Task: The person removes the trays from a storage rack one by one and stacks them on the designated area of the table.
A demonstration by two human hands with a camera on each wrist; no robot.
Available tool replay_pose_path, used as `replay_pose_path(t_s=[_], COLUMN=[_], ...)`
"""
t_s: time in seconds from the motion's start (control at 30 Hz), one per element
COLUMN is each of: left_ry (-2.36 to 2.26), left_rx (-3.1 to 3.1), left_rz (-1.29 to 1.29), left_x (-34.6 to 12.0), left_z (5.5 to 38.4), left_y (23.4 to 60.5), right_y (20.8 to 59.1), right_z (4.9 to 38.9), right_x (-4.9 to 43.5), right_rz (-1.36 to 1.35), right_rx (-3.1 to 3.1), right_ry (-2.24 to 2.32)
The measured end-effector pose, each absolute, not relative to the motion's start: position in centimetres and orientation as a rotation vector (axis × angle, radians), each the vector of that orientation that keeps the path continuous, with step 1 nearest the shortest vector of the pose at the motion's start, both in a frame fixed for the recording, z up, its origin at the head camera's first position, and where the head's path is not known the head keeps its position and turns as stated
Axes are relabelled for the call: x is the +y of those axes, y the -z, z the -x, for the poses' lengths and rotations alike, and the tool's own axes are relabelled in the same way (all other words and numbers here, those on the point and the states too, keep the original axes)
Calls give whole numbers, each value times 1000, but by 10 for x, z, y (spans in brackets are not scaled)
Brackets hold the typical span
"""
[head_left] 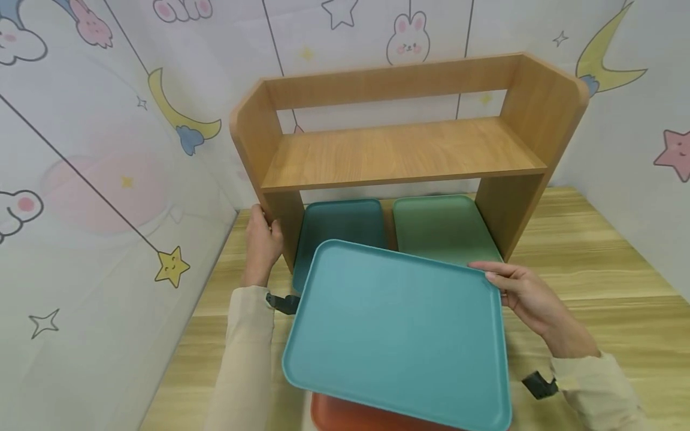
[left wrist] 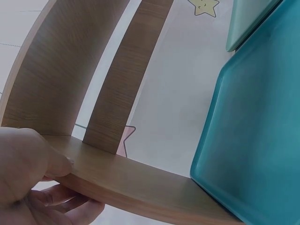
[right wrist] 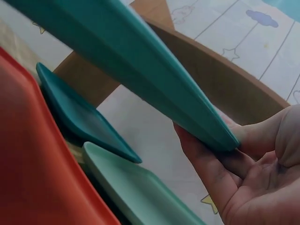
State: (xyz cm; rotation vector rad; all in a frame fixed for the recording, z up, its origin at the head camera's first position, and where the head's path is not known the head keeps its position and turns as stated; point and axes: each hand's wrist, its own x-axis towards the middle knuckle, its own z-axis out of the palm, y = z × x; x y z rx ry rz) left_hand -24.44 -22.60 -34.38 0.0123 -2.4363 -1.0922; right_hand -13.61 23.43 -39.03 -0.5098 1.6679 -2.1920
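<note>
A light blue rectangular tray (head_left: 399,335) is held tilted in front of a wooden shelf (head_left: 404,152). My right hand (head_left: 530,299) pinches its far right corner; in the right wrist view the thumb and fingers close on either side of the tray's edge (right wrist: 187,110). My left hand (head_left: 263,245) grips the front edge of the shelf's left side panel (left wrist: 136,185), thumb on one face and fingers round the other. Under the shelf board lie a dark teal tray (head_left: 345,224) on the left and a green tray (head_left: 442,227) on the right.
An orange-red tray (head_left: 366,416) lies at the near edge, mostly hidden beneath the blue one. All stand on a wood-grain table (head_left: 604,287). A white cloth wall (head_left: 108,197) with cartoon prints encloses the left, back and right.
</note>
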Motion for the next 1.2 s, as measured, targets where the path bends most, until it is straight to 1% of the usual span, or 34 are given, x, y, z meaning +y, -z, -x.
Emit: replay_pose_path(t_s=[0.5,0.63,0.83,1.2], left_ry=[1097,1107,1104,1085], left_rx=[-2423,-2420,-2422,-2421], left_rz=[14,12,8,15], left_x=[-224,-225,-225,-226], left_z=[245,244,244,243], left_y=[343,343,344,345], right_y=[410,415,424,433], right_z=[141,144,147,147], right_x=[232,230,229,226], right_rz=[397,403,401,303], right_rx=[1852,1865,1868,1907], right_ry=[1976,1920,1876,1818])
